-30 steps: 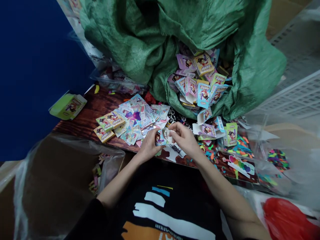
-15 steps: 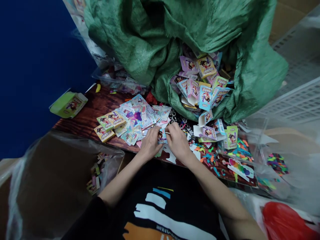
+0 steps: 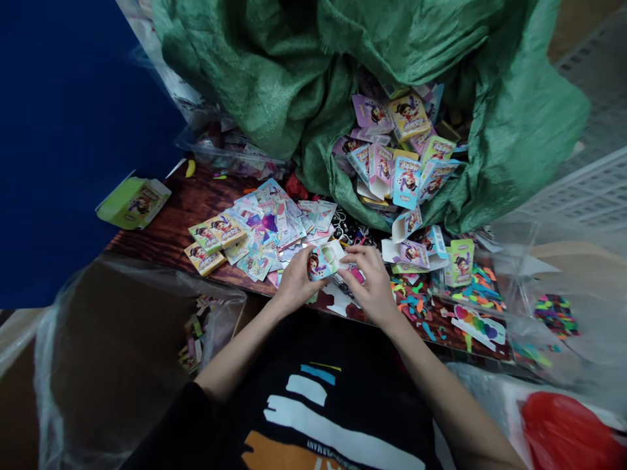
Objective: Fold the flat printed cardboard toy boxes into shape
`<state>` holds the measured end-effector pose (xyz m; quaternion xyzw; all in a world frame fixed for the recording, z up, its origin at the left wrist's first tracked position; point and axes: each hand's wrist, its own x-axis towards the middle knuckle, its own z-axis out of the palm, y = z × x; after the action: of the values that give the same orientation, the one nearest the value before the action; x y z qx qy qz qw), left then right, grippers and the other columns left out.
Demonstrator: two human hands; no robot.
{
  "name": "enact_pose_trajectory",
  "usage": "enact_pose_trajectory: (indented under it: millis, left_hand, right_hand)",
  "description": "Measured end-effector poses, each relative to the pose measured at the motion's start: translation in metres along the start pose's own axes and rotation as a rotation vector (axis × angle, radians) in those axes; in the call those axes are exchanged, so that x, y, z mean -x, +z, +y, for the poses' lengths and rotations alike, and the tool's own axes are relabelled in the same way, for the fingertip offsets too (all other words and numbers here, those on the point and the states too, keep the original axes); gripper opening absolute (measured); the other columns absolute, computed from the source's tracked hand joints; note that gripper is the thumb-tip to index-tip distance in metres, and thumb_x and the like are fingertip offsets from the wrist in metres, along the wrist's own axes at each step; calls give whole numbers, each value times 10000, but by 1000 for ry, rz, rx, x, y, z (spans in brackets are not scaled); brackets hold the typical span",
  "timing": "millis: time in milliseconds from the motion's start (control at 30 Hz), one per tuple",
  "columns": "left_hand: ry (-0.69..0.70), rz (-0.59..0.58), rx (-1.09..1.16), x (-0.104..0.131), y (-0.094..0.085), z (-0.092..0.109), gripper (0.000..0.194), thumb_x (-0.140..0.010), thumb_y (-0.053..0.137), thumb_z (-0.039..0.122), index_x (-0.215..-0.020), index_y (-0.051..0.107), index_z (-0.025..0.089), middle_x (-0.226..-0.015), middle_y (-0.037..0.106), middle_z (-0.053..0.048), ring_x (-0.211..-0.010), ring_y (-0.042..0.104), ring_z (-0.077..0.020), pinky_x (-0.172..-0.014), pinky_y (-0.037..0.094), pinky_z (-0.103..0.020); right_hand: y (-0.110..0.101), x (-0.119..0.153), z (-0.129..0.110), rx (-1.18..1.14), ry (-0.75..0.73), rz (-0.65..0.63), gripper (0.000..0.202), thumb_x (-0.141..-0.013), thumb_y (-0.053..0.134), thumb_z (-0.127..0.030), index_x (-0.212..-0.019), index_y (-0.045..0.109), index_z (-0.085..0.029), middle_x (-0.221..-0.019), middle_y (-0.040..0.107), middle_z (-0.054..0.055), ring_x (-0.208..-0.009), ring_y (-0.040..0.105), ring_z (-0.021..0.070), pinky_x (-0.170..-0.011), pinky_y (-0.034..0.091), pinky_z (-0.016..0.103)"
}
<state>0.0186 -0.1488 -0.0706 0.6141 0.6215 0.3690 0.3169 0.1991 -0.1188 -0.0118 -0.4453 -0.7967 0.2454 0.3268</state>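
Note:
My left hand (image 3: 297,277) is closed around a small blue cardboard box (image 3: 321,262) printed with a cartoon figure. The box's end facing right stands open, with a pale flap showing. At that end is my right hand (image 3: 371,277), its thumb and fingers apart; whether the fingertips touch the flap is unclear. A loose pile of pastel printed cards (image 3: 267,225) lies just beyond my left hand. Several closed small boxes (image 3: 215,238) sit left of the pile.
A green woven sack (image 3: 313,117) spills many open boxes (image 3: 406,179) at the back. To the right lie colourful small pieces (image 3: 416,303) and a rainbow-heart card (image 3: 477,326). A green box (image 3: 140,203) stands at far left. Below left is a plastic-lined carton (image 3: 122,352).
My right hand has moved right, away from the box, and its fingers have spread. The box's end now shows open, tilted upward. My left hand keeps its hold.

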Motion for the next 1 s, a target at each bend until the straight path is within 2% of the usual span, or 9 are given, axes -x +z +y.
enact_pose_trajectory:
  millis: [133, 233, 367, 533, 600, 667, 800, 1000]
  left_hand:
    - [127, 31, -157, 0, 1, 3, 627, -758, 741, 195, -1309, 444, 180, -1276, 588, -138, -1191, 557, -319, -974, 474, -443]
    - [198, 44, -223, 1, 3, 4, 610, -776, 687, 141, -1324, 420, 169, -1290, 580, -147, -1203, 547, -312, -976, 479, -452]
    - [222, 58, -163, 1, 8, 3, 613, -772, 681, 137, -1323, 413, 168, -1267, 585, -142, -1178, 569, -289, -989, 484, -448]
    - [164, 109, -64, 0, 16, 0, 647, -791, 740, 278, -1334, 399, 185, -1229, 597, -122, -1117, 605, -272, -941, 510, -429]
    - [174, 111, -44, 0, 18, 0, 643, -792, 728, 276, -1334, 396, 176, -1234, 597, -127, -1126, 603, -272, -949, 507, -427]
    - [196, 92, -36, 1, 19, 2, 630, -781, 703, 236, -1331, 400, 174, -1249, 592, -133, -1151, 593, -277, -971, 496, -434]
    - [189, 59, -36, 5, 22, 5, 628, -752, 656, 177, -1332, 414, 179, -1251, 592, -129, -1150, 589, -279, -975, 490, -437]
    - [179, 70, -39, 9, 28, 4, 614, -757, 648, 179, -1327, 420, 168, -1237, 602, -130, -1146, 595, -277, -973, 494, -437]
  right_hand:
    - [6, 3, 10, -16, -7, -128, 177, -950, 532, -271, -833, 653, -219, -1020, 592, 77, -1005, 575, 241, -898, 483, 412]
    - [9, 1, 11, 36, -62, -131, 180, -954, 527, -285, -928, 692, -217, -1080, 588, 106, -1049, 552, 272, -914, 479, 447]
    - [7, 2, 6, 81, -118, -154, 206, -953, 543, -317, -1001, 709, -205, -1175, 586, 151, -1145, 520, 323, -946, 473, 505]
    - [-1, 11, 1, -81, -50, 40, 236, -978, 522, -297, -1140, 682, -234, -1241, 587, 123, -1167, 564, 274, -995, 472, 477]
    - [-2, 14, 2, -58, -47, 48, 248, -974, 534, -315, -1158, 681, -240, -1280, 570, 127, -1204, 542, 286, -1012, 461, 489]
    - [1, 16, 4, 10, -57, -16, 259, -970, 536, -337, -1148, 692, -230, -1251, 578, 138, -1187, 534, 306, -993, 466, 506]
    - [6, 17, 6, 97, -59, -140, 278, -982, 505, -353, -1082, 704, -187, -1023, 613, 132, -1007, 558, 292, -870, 511, 462]
    - [-1, 15, 6, 160, -51, -215, 262, -982, 496, -336, -1000, 717, -196, -1011, 613, 131, -1019, 547, 295, -852, 510, 438]
